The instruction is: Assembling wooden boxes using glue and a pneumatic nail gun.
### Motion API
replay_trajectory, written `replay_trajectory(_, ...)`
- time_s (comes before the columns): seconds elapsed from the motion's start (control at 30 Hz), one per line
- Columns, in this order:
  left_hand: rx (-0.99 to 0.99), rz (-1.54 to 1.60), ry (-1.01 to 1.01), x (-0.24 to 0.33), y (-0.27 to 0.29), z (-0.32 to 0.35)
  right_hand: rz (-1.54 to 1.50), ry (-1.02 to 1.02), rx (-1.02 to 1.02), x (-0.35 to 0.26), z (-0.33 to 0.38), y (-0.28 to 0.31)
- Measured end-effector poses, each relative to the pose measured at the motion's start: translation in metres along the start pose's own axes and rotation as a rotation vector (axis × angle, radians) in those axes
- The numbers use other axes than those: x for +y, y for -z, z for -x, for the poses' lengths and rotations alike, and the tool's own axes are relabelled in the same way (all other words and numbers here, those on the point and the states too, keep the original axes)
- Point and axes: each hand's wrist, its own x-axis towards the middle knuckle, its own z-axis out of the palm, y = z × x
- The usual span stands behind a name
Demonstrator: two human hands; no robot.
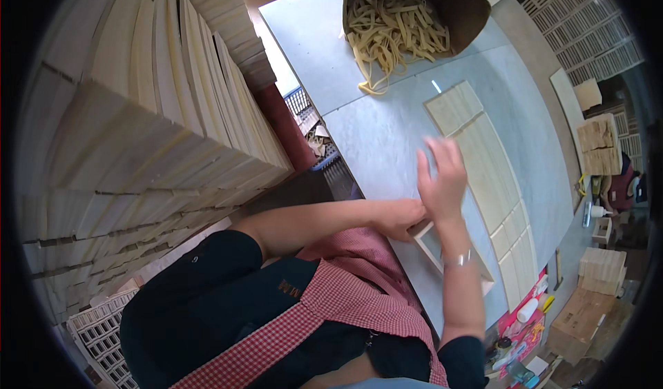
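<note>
A shallow rectangular frame (429, 252) of pale wood lies near the edge of the grey-blue table (373, 140), close to my body. My left hand (400, 218) is closed on the frame's far corner, its fingertips partly hidden. Just above that corner, my right hand (443, 178) has its fingers stretched and apart, slightly smeared by motion, with nothing seen in it. My right forearm covers part of the frame. To the right of my hands, thin pale wooden boards (483, 156) lie in a long row on the tabletop.
At the table's far end, a tipped container (473, 9) spills yellowish rubber bands (397, 30). Tall stacks of wooden slats (152, 133) rise on the left. A blue plastic crate (338, 176) stands below the table edge. Wooden blocks (599, 144) and a cardboard box (579, 320) are at right.
</note>
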Motion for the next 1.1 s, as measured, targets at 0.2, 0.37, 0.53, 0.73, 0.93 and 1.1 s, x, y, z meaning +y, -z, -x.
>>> replay_trajectory(0.2,0.050,0.022,0.029,0.002,-0.009,-0.001,0.230,0.276,-0.167,0.054,-0.120,-0.124)
replay_trajectory(0.37,0.098,0.000,0.016,0.002,-0.013,0.005,-0.088,0.272,0.149,0.045,-0.182,-0.120)
replay_trajectory(0.53,0.073,0.039,0.015,0.004,-0.011,0.003,-0.462,-0.184,0.384,0.039,-0.193,-0.023)
replay_trajectory(0.73,0.146,-0.054,-0.043,0.000,0.000,0.003,-0.597,-0.427,0.098,0.064,-0.049,0.068)
replay_trajectory(0.93,0.029,0.011,0.205,0.014,0.008,0.004,-0.155,-0.571,-0.122,0.075,0.078,0.080)
replay_trajectory(1.1,0.104,0.009,0.090,0.009,0.000,0.004,-0.248,-0.591,-0.159,0.053,0.089,0.071)
